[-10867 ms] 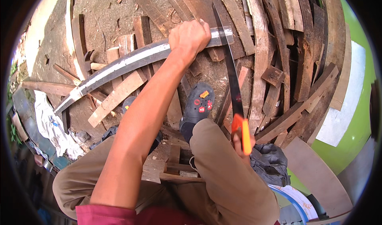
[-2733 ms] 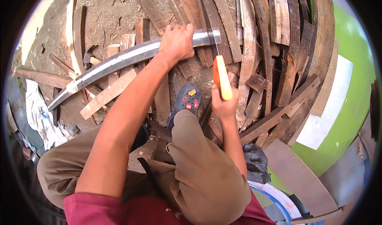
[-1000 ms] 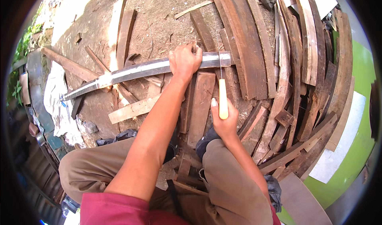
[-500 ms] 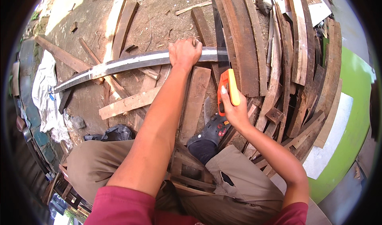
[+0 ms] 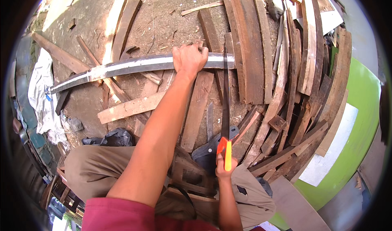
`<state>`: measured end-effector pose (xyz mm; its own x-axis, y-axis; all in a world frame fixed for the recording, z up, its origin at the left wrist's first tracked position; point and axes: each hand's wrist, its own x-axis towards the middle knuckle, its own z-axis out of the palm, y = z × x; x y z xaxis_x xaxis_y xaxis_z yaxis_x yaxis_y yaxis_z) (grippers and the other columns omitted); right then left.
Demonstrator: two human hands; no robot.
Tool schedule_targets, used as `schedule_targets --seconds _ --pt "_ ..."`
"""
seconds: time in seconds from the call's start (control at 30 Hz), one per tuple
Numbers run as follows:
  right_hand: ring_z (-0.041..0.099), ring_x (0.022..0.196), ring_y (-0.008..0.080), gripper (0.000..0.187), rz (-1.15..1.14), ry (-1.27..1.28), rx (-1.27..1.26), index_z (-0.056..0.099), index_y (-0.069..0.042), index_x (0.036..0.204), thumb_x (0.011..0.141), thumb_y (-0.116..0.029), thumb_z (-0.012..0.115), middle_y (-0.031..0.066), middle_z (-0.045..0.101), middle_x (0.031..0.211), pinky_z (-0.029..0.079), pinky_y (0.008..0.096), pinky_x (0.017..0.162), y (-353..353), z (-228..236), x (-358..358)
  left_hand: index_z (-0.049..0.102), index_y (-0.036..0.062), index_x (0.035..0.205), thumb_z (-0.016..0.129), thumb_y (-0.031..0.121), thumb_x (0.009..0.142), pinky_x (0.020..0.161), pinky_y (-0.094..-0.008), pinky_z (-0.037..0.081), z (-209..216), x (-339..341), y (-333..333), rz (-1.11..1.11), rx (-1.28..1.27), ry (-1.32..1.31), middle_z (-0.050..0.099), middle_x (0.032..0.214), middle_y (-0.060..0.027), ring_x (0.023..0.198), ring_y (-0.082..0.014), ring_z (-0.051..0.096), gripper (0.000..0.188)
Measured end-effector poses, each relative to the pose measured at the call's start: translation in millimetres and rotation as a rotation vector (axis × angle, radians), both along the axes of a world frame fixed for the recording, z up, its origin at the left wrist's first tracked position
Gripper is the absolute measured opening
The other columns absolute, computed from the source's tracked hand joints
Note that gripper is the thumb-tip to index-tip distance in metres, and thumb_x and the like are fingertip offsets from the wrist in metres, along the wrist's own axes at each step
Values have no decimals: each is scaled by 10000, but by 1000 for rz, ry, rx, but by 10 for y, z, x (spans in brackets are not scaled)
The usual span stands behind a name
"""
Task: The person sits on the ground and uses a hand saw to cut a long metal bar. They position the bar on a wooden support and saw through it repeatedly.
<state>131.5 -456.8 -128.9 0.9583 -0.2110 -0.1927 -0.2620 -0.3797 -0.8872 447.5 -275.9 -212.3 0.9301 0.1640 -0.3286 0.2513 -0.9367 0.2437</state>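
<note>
A long dark plank with a white stripe (image 5: 143, 63) lies across the upper middle. My left hand (image 5: 190, 58) is closed over it near its right end, pressing it onto wood beneath. In my right hand (image 5: 223, 168) is the orange and yellow handle of a hand saw (image 5: 226, 108), with my fingers wrapped round it. The dark blade points away from me, and its far part crosses the plank just right of my left hand. Whether the teeth have cut into the wood cannot be made out.
Several old boards (image 5: 249, 47) are stacked along the right, beside a green panel (image 5: 357, 108). My shoe (image 5: 206, 151) is under the saw's near end. Scrap wood (image 5: 130, 107), a black plastic bag (image 5: 116, 137) and a white sack (image 5: 43, 92) lie to the left.
My right hand has drawn the saw back toward me, bringing the handle nearer my knee and turning it more edge-on. My left hand still grips the plank.
</note>
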Motion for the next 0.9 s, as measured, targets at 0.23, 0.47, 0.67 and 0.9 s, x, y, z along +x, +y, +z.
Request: schedule_targets --seconds 0.23,0.47,0.67,0.9 --pt "468 418 192 286 -10 -62 -33 510 -11 618 869 -49 642 75 463 502 353 367 445 261 -322 1315 788 124 945 479 451 915 879 -426 401 2 19 43 -39 21 -24 751 862 -156 939 -276 704 451" --pt "697 601 295 125 -36 88 1 671 43 751 776 -74 637 183 662 664 558 366 645 51 143 -244 787 115 900 486 435 909 868 -419 394 -87 10 48 -22 12 -8 750 834 -143 910 -265 698 440" --pt "489 409 261 263 12 -96 -26 501 -24 610 814 -35 666 114 460 498 377 385 455 233 -540 1515 779 65 861 474 392 923 832 -445 410 -92 21 36 -40 -28 -127 724 764 -182 820 -309 699 452" --pt "529 447 268 133 -95 -38 50 571 17 695 813 -30 610 108 505 551 418 370 484 408 -505 1133 774 90 882 506 422 911 954 -471 400 -190 -246 64 -75 39 -116 735 809 -173 922 -319 704 428"
